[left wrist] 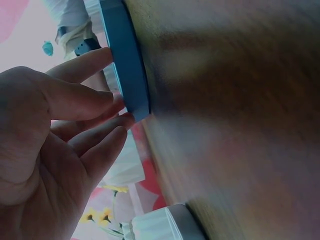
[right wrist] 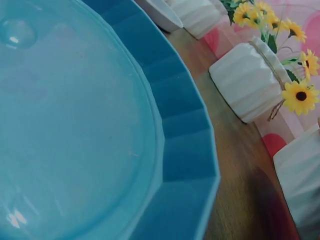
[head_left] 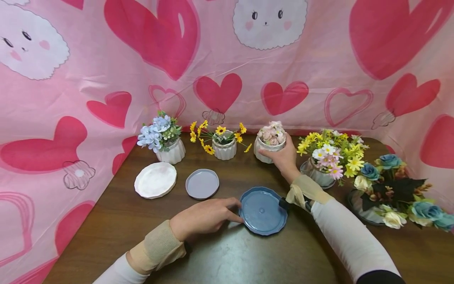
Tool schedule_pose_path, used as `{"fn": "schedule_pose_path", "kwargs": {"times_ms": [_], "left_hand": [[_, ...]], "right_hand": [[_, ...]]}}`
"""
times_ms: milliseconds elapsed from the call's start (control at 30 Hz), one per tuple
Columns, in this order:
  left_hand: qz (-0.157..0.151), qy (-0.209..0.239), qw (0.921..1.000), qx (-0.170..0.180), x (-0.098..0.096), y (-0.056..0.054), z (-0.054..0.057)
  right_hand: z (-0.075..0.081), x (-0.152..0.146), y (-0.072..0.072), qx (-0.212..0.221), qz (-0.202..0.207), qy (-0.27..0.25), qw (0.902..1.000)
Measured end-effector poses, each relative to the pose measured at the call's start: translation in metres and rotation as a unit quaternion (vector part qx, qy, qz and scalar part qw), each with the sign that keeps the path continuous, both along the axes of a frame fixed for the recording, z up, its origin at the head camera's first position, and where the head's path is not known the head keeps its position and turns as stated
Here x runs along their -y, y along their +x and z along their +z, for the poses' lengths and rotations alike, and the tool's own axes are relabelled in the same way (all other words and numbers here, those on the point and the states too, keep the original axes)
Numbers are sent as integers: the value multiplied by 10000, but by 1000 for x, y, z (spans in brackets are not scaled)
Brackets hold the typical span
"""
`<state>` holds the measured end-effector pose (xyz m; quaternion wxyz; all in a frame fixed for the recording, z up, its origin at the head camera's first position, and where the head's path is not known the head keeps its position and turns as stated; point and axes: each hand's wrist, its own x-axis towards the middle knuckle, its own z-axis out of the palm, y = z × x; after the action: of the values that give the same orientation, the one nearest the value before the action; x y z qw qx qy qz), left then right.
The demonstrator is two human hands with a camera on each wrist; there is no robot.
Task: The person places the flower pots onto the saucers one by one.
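My left hand (head_left: 207, 216) is at the left side of a round blue saucer (head_left: 261, 219) on the table. In the left wrist view its fingertips (left wrist: 106, 54) touch the outside of the saucer's rim, fairly straight. Farther back, my right hand (head_left: 283, 156) grips a ribbed white flowerpot (head_left: 261, 154) of pale pink roses (head_left: 273, 134), thumb in front and fingers round its right side. That pot stands at the back, behind the saucer. In the right wrist view the saucer (right wrist: 75, 125) fills the left side, and part of the gripped pot (right wrist: 302, 185) shows at the right edge.
Left of the saucer lie a grey saucer (head_left: 202, 184) and a white saucer (head_left: 155, 180). Behind them stand a pot of yellow flowers (head_left: 225, 150) and a pot of blue flowers (head_left: 172, 152). Two more potted arrangements, yellow-pink daisies (head_left: 328, 156) and blue-white roses (head_left: 391, 193), stand at right.
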<state>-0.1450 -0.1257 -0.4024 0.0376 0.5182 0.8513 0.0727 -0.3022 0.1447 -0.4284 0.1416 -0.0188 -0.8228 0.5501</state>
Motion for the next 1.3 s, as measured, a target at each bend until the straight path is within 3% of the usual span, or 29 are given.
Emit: {"fn": "schedule_pose_path", "kwargs": {"times_ms": [567, 867, 1300], "left_hand": [[8, 7, 10000, 78, -1, 1, 1], [-160, 169, 9997, -125, 0, 0, -2], [-68, 93, 9999, 23, -1, 0, 0]], "right_hand": [[8, 2, 7, 150, -61, -17, 9999], [12, 4, 12, 120, 30, -154, 9998], [12, 2, 16, 219, 31, -227, 9995]]}}
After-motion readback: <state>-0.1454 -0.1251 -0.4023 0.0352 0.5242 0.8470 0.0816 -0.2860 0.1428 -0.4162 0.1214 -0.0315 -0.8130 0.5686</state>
